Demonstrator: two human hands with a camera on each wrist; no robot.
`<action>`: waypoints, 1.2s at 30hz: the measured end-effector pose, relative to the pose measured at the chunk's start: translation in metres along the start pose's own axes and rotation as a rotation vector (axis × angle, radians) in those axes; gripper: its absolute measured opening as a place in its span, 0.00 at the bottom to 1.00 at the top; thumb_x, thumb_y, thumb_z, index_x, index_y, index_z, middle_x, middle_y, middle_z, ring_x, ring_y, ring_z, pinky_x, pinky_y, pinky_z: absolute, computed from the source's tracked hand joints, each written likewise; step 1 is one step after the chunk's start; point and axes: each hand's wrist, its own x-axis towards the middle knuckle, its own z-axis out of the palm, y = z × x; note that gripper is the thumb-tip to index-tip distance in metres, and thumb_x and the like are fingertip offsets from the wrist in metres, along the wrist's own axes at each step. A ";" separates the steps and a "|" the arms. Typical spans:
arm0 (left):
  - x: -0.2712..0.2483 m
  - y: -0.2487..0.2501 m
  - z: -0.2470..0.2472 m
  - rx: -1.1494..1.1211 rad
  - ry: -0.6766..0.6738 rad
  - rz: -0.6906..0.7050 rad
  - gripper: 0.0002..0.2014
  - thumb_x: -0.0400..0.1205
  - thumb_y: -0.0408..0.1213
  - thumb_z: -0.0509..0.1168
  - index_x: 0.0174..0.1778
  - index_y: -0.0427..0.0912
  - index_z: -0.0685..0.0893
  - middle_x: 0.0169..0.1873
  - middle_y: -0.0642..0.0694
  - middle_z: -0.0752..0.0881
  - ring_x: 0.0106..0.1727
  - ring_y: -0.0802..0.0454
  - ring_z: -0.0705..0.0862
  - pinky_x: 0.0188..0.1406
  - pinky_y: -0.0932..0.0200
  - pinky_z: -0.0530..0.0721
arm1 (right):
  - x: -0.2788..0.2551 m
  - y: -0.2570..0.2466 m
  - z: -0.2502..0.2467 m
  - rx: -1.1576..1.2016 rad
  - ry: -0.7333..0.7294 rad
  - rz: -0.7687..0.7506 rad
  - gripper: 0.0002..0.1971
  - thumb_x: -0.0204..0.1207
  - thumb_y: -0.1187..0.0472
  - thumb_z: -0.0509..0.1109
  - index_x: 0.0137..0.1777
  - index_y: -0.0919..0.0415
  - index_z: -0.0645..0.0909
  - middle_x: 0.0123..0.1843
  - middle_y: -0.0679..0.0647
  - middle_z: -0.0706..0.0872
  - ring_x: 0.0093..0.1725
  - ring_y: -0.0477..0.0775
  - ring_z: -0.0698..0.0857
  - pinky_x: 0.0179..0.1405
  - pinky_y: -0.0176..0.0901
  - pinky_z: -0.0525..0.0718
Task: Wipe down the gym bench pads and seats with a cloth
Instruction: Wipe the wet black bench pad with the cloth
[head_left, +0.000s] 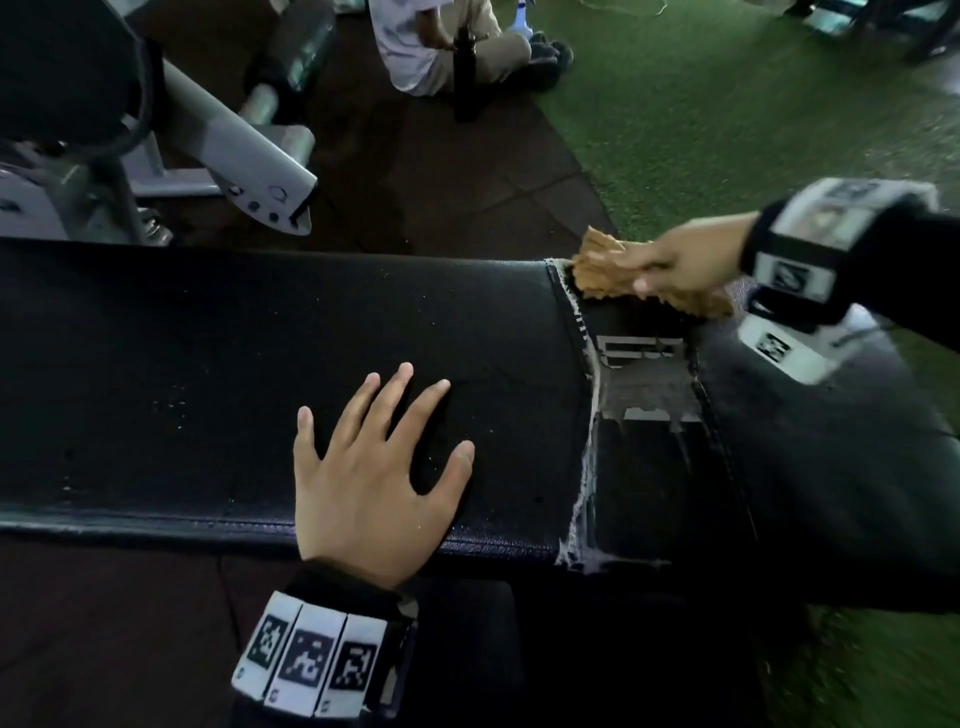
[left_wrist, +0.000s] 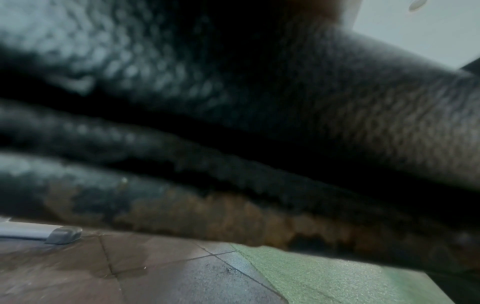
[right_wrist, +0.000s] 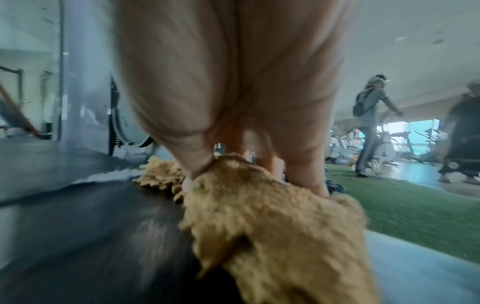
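Nearest to us in the head view, our left hand (head_left: 371, 467) lies flat on the long black pad (head_left: 208, 374) of the worktop, fingers spread and straight, holding nothing and, we judge, bracing us. To its right the upholstery ends in a torn, frayed seam, with a gap (head_left: 644, 395) showing bare frame parts before the seat pad (head_left: 831, 467) begins. At the far edge of that gap our right hand (head_left: 680, 257) holds the tan cloth (head_left: 602, 270), fingers curled over it and thumb below, pressing it down where the two pads meet. White specks still dot the long pad, so we judge it not fully clean; the seat pad looks dull and streaked, though whether from wiping we cannot tell. Beyond the worktop a person sits on the dark floor (head_left: 441, 171) beside green turf (head_left: 727, 104).

From the left wrist, we see only grained black vinyl (left_wrist: 259, 82) pressed close and blurred, with floor tiles below; the hand itself is hidden.

From the right wrist, our fingers (right_wrist: 306, 164) pin the fluffy cloth (right_wrist: 272, 216) against the dark pad (right_wrist: 91, 236), much of it bunched loose behind the grip. People move in the gym background.

We judge the job midway: the junction is being wiped, while the long pad and the pads' side edges are likely left.
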 end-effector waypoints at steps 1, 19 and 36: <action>0.000 0.000 0.000 -0.004 0.002 -0.002 0.28 0.78 0.67 0.45 0.76 0.68 0.65 0.79 0.62 0.63 0.82 0.60 0.55 0.80 0.37 0.47 | 0.012 -0.005 -0.007 0.004 0.012 0.015 0.26 0.84 0.55 0.59 0.81 0.49 0.60 0.74 0.53 0.75 0.64 0.50 0.76 0.66 0.42 0.71; -0.001 -0.001 -0.002 -0.012 -0.003 0.000 0.29 0.79 0.68 0.44 0.76 0.68 0.64 0.80 0.61 0.63 0.82 0.60 0.54 0.80 0.38 0.46 | -0.041 0.005 0.039 0.167 -0.122 -0.389 0.31 0.83 0.65 0.60 0.71 0.27 0.57 0.82 0.34 0.48 0.83 0.46 0.44 0.83 0.46 0.46; -0.003 0.003 -0.004 0.005 -0.021 -0.010 0.29 0.77 0.68 0.44 0.76 0.69 0.63 0.80 0.62 0.62 0.82 0.60 0.54 0.80 0.38 0.47 | -0.093 0.049 0.052 0.212 0.021 -0.014 0.29 0.82 0.58 0.62 0.61 0.15 0.57 0.69 0.28 0.69 0.66 0.30 0.68 0.68 0.26 0.60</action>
